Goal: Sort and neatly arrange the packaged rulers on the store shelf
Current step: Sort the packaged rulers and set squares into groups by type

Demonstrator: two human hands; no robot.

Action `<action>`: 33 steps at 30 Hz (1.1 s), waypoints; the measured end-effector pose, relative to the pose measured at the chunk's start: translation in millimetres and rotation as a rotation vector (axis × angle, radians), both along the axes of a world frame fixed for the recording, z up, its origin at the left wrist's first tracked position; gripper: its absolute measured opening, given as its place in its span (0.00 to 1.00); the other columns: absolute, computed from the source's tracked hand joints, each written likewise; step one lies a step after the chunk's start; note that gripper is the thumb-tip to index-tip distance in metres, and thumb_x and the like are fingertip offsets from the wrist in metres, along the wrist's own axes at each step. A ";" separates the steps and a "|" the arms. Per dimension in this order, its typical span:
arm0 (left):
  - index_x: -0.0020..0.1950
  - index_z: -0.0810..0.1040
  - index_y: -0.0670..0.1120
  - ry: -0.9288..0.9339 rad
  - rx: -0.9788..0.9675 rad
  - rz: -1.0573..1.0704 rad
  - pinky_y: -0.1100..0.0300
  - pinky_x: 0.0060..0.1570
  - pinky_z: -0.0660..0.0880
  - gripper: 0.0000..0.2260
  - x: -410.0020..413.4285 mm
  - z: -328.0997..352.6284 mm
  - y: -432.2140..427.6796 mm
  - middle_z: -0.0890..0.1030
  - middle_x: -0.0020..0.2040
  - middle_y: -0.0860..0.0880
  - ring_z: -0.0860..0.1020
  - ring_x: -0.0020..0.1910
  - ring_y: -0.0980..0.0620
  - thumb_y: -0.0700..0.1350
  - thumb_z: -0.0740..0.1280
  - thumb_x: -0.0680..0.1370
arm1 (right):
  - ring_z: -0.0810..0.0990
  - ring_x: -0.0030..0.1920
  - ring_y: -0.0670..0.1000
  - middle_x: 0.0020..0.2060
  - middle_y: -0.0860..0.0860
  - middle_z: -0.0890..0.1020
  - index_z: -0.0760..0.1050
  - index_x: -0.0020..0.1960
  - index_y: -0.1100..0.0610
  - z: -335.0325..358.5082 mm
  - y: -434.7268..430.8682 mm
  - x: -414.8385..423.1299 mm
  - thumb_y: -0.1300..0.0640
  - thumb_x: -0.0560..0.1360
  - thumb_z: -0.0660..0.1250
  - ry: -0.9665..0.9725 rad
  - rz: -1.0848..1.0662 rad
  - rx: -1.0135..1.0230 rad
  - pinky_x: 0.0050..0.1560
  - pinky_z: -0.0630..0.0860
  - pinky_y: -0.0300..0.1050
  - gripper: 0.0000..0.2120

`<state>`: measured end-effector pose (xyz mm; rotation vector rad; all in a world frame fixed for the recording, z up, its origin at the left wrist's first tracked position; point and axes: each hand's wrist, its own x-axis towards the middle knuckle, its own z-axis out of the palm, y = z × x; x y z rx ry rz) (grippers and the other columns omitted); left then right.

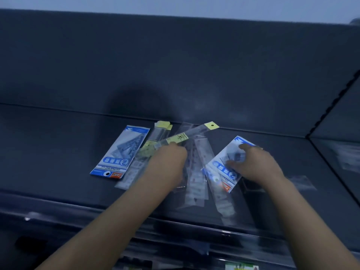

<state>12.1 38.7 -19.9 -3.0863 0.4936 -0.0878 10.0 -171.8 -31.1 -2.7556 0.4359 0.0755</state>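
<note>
A clear-sleeved ruler [191,131] with a yellow tab is held over the shelf [50,151] by curled fingers of the left hand [167,161], its long axis slanted toward the back right. A blue pack [217,165] is gripped by the right hand [255,164].

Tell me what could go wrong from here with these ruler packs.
1. The left hand grips a long ruler pack angled over the pile; swinging it could scatter the loose clear packs.
2. One clear pack reaches toward the front of the shelf and might slide off if nudged.
3. The right hand holds a blue pack that seems to overlap it, so pulling may drag it.
</note>
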 end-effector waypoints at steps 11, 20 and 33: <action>0.57 0.64 0.43 -0.378 -0.117 0.117 0.56 0.31 0.61 0.08 -23.2 18.7 6.7 0.79 0.45 0.43 0.79 0.44 0.40 0.38 0.58 0.78 | 0.62 0.70 0.58 0.67 0.56 0.66 0.67 0.67 0.56 -0.8 -44.3 16.1 0.31 0.57 0.74 0.094 -0.036 0.048 0.65 0.63 0.55 0.48; 0.31 0.61 0.48 -0.143 -0.490 0.002 0.57 0.31 0.64 0.13 -0.1 6.5 -28.0 0.71 0.33 0.49 0.70 0.33 0.47 0.38 0.63 0.70 | 0.61 0.70 0.59 0.68 0.58 0.65 0.63 0.71 0.58 -8.3 -49.7 9.8 0.28 0.63 0.68 -0.002 -0.077 -0.001 0.66 0.61 0.55 0.47; 0.62 0.72 0.41 0.240 -0.364 0.166 0.50 0.58 0.67 0.14 73.3 17.3 -1.5 0.73 0.63 0.38 0.69 0.63 0.38 0.42 0.56 0.79 | 0.64 0.68 0.54 0.67 0.50 0.69 0.67 0.69 0.48 -23.8 -7.1 34.0 0.32 0.70 0.62 -0.112 0.211 -0.022 0.66 0.62 0.54 0.33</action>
